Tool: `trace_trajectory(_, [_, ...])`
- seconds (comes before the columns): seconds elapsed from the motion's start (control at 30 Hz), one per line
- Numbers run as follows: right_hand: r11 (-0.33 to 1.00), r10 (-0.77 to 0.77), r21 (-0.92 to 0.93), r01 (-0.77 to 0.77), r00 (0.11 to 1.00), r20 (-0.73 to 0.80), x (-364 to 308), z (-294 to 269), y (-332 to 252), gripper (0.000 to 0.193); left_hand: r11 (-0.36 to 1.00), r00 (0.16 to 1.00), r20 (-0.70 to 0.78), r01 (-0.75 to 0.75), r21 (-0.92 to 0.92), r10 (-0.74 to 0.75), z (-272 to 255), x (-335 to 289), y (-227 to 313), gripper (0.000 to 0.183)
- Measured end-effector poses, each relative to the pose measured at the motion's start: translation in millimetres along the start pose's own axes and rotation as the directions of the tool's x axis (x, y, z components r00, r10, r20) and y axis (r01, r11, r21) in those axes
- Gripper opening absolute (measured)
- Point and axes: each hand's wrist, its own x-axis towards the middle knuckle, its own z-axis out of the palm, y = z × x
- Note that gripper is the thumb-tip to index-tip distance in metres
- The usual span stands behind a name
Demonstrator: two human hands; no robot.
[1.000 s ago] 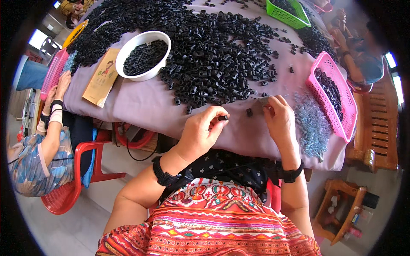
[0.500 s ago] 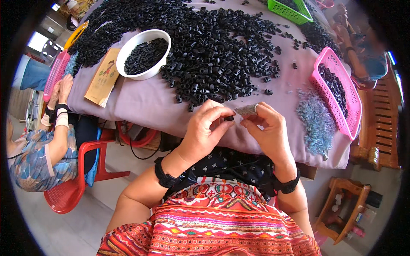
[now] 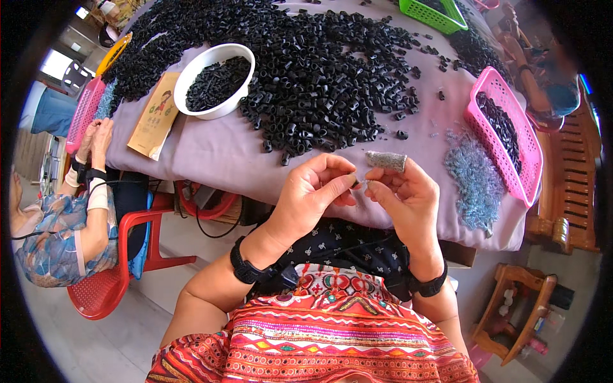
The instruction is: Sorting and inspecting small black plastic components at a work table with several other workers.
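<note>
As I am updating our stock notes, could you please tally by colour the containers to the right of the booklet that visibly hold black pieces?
White bowl: 1
Pink basket: 1
Green basket: 1
Total: 3

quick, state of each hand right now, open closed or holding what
Left hand: closed, pinching a small black plastic-looking piece.
Right hand: fingers curled, one wearing a grey textured tubular cover; whether it grips anything cannot be told.
</note>
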Motion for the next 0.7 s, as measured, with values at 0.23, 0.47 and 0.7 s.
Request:
trace_trajectory(0.23, [0.957, -0.18, -0.234, 0.17, 0.983, -0.022, -1.2, 4.2, 2.0, 0.02, 0.983, 0.996, 0.042, 0.082, -0.163, -0.076, -0.6, 0.2, -9.0, 0.015])
trace_trajectory(0.47, [0.872, -0.279, -0.41, 0.268, 0.96, 0.034, 0.7, 0.5, 4.3, 0.02, 0.985, 0.991, 0.062, 0.128, -0.12, -0.121, 1.7, -5.5, -1.3, 0.017])
trace_trajectory(0.7, [0.689, -0.366, -0.607, 0.396, 0.913, 0.18, -5.3, 8.2, -8.1, 0.016, 0.991, 0.98, 0.157, 0.108, 0.078, -0.119, -3.8, -10.1, -14.8, 0.021])
